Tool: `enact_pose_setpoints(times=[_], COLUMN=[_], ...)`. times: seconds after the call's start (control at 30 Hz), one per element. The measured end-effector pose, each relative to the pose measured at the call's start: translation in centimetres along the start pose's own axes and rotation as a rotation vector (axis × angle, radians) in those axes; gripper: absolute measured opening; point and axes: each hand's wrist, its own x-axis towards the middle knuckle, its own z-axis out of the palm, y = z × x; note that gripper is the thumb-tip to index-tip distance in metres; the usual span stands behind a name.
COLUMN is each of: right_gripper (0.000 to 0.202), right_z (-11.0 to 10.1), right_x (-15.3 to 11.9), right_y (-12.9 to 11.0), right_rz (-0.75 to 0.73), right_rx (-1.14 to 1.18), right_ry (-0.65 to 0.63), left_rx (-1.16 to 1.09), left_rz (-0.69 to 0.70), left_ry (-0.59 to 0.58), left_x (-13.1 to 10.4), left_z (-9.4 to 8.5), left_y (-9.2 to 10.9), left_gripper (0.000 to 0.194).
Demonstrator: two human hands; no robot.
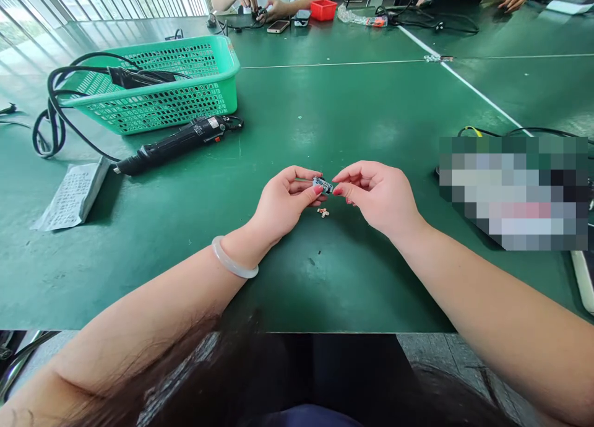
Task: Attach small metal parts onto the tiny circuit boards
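My left hand (290, 198) pinches a small dark-and-silver part (322, 185) between thumb and fingers, above the green table (297, 278). Close on its right side, my right hand (375, 195) has its thumb and index fingertips near the part's right end; whether they grip anything is too small to tell. A tiny reddish-white cross-shaped piece (323, 212) lies on the table just below the part.
At left are a green basket (171, 102) with black cables, a black electric screwdriver (179, 143) and a wrapped packet (72, 195). A blurred pile (515, 192) sits at right. Across the table, people's hands, a phone (278, 26) and a red box (323, 10) show.
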Motion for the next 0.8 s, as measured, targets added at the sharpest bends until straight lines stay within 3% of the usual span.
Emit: enact_pose_setpoints(times=[0.17, 0.4, 0.8], right_gripper=[0.016, 0.004, 0.014], right_z=[-0.6, -0.4, -0.1], right_x=[0.5, 0.5, 0.4], right_y=[0.3, 0.9, 1.2], right_rz=[0.035, -0.050, -0.158], right_rx=[-0.068, -0.357, -0.475], right_ry=[-0.008, -0.277, -0.419], left_rx=[0.020, 0.058, 0.090], left_rz=[-0.021, -0.069, -0.079], left_ry=[0.062, 0.139, 0.138], left_x=[0.2, 0.4, 0.5], left_z=[0.1, 0.2, 0.1], left_y=[0.0, 0.0, -0.2], left_gripper=[0.010, 0.013, 0.013])
